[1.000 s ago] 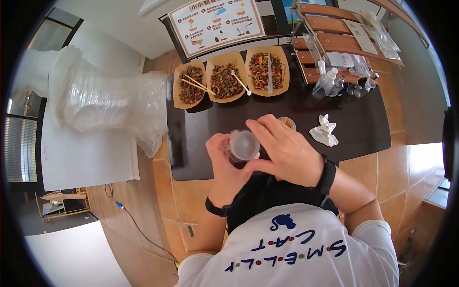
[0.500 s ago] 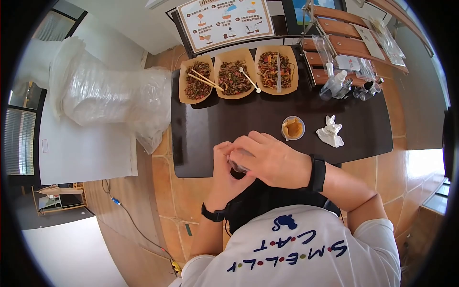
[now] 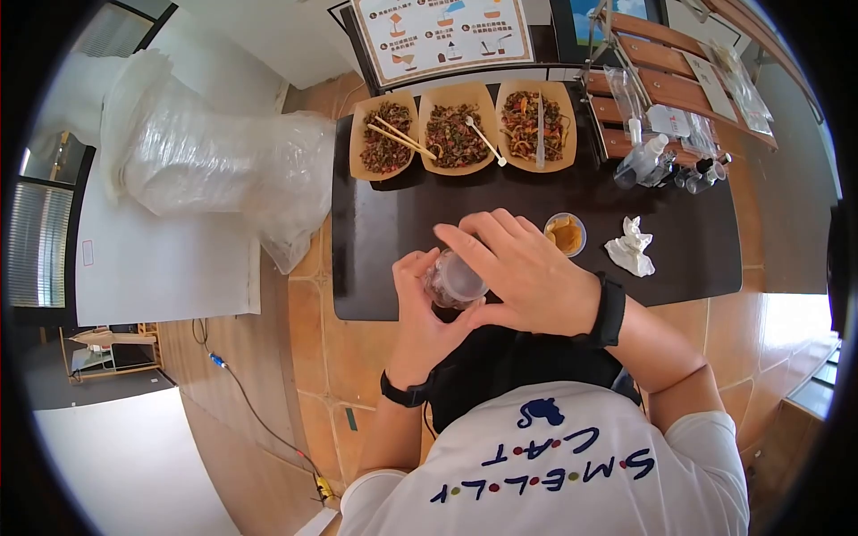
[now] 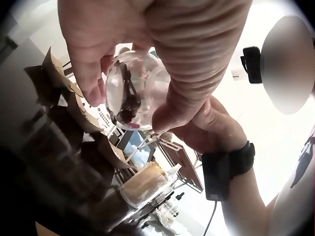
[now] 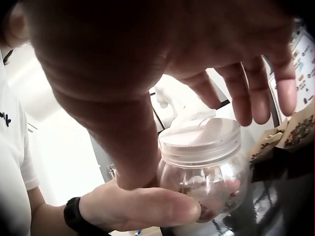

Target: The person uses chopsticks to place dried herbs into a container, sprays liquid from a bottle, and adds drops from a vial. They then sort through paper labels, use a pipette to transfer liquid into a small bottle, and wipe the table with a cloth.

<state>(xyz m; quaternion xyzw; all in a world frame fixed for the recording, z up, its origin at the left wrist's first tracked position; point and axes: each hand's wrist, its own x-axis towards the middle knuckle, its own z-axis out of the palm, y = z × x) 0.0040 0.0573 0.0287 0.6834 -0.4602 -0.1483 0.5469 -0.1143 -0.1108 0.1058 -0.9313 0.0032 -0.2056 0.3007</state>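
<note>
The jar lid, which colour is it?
The jar lid is translucent whitish, frosted plastic; the right wrist view shows it best.

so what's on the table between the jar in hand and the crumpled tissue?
In the head view, a small cup of orange-brown powder sits between the jar and the crumpled tissue. The right hand partly overlaps that stretch.

Bare dark table (image 3: 500, 210) between near edge and three paper trays (image 3: 460, 129) at far edge. Small cup (image 3: 565, 234), crumpled tissue (image 3: 631, 247) block right side; bottles (image 3: 666, 165) crowd far right corner.
</note>
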